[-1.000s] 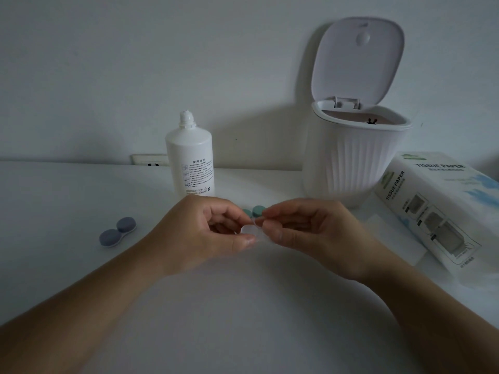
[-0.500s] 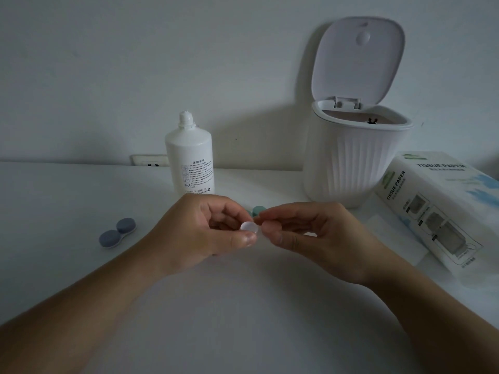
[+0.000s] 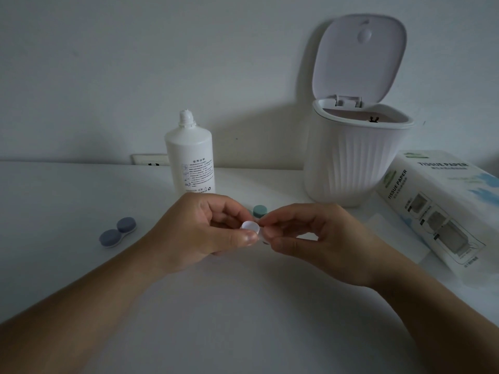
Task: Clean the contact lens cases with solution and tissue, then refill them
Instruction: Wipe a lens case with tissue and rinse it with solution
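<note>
Right between the two hands sits a small round white cap (image 3: 250,227), flat-topped and pale, its disc face turned up toward the camera. The left hand (image 3: 199,233) pinches it, thumb at its near edge and curled fingers behind; the right hand (image 3: 310,234) meets it from the other side, thumb and forefinger tips closed on its rim, the other fingers loosely curled. Both hands hover just above the white tabletop (image 3: 243,319). Just beyond the fingertips, partly hidden, a teal lens case (image 3: 259,210) lies on the tabletop. Behind the left hand stands the white solution bottle (image 3: 190,155), upright, its nozzle bare and its printed label facing forward. Well out to the left of that hand lies a blue-grey lens case (image 3: 117,232), both lids on. Beyond the right hand stands a ribbed white bin (image 3: 351,163) with its lid flipped up, and to that hand's right lies a tissue paper pack (image 3: 442,209) on its side, a flat white sheet (image 3: 397,236) beside it.
</note>
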A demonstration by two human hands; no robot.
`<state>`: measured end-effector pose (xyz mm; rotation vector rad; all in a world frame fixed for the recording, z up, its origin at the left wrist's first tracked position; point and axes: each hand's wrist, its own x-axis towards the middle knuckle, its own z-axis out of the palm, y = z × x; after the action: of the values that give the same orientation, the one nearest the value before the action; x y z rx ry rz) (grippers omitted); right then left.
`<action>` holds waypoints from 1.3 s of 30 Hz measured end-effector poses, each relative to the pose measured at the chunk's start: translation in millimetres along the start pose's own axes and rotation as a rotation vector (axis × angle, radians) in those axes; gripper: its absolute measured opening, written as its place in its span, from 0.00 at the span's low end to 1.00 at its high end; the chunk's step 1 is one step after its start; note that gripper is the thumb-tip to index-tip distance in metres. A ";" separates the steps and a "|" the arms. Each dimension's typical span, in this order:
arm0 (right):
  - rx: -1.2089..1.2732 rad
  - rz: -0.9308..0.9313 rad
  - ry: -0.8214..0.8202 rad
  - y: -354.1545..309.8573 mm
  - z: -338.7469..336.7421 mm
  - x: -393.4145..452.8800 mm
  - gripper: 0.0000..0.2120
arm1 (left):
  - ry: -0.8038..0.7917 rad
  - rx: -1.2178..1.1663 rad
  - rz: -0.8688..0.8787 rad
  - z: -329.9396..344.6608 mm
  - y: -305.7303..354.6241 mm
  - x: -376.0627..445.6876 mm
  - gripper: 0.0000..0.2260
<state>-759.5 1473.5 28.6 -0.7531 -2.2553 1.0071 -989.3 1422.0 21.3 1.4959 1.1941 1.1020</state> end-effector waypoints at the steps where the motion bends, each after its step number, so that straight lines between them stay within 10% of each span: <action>1: -0.011 0.002 0.007 0.2 0.1 0.1 0.11 | 0.000 -0.003 0.003 -0.2 0.1 0.0 0.13; 9: -0.022 0.051 0.064 -1.4 4.7 1.3 0.25 | 0.017 0.024 0.008 0.9 -1.7 1.7 0.07; 25: 0.123 0.054 0.053 2.3 6.1 1.1 0.10 | 0.046 -0.013 0.019 -1.0 -2.2 1.2 0.07; 30: 0.137 0.107 0.008 5.7 4.8 1.3 0.32 | 0.029 -0.002 0.025 -0.9 -2.3 1.5 0.07; 35: 0.148 0.045 0.054 8.1 5.7 1.8 0.10 | 0.051 -0.010 0.029 -1.5 -3.1 1.9 0.07; 39: 0.129 0.089 0.049 10.3 6.1 2.8 0.22 | 0.045 0.007 0.032 -1.7 -3.7 1.5 0.07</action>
<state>-762.8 1478.3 17.7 -0.8193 -2.1089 1.1511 -991.4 1424.1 18.2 1.5073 1.2094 1.1602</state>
